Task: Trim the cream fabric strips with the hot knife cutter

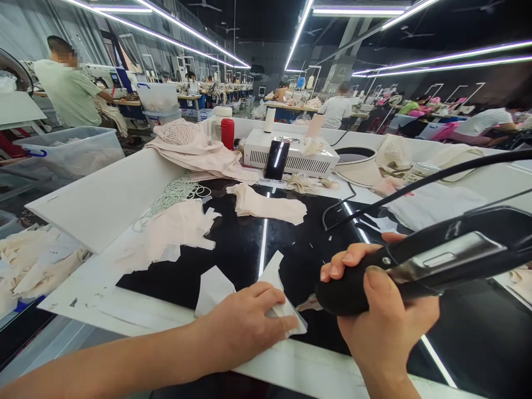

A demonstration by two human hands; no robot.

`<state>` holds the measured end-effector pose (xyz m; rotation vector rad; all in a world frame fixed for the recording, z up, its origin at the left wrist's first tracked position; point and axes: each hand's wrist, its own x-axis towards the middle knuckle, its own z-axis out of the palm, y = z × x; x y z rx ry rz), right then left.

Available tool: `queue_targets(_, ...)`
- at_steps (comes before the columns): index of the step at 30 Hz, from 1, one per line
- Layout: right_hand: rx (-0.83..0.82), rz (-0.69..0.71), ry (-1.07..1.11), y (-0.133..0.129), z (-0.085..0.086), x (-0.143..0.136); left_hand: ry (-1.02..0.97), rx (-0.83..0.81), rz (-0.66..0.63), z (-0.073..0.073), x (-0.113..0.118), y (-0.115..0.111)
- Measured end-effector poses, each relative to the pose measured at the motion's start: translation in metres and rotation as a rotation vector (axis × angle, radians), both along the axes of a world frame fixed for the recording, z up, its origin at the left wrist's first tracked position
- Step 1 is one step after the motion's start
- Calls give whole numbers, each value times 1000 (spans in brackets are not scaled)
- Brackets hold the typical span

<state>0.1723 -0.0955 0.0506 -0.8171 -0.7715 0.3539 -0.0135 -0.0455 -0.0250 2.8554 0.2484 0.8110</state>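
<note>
My left hand [245, 327] is closed over a cut cream fabric piece [274, 270] on the black glossy board [174, 288]. Its fingers bend over the piece, with the thumb near the right corner. Beside it lies a pale angular piece [214, 288], partly behind the hand. My right hand [384, 310] is wrapped around a black corded hand tool [449, 238] with a silver lever along its side. The tool's rounded end points left, and a thin, blurred tip shows just right of the fabric piece.
Stacked cream pieces [270, 204] and loose cut pieces [178, 227] lie farther back, near tangled green cord [183, 191]. Behind them stand a white vented box [291, 152], a phone [276, 159] and a red cup [227, 133]. A black cable [436, 183] arches across the right. Co-workers sit beyond.
</note>
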Motion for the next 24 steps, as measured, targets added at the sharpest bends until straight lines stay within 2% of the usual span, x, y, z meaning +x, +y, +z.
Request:
queue_targets(15,-13,11,-16,5,-4,-3,-34,33,16,0,1,0)
queue_targets(24,17,-6,14,9,0,-2,-28,13,26,-1,0,-1)
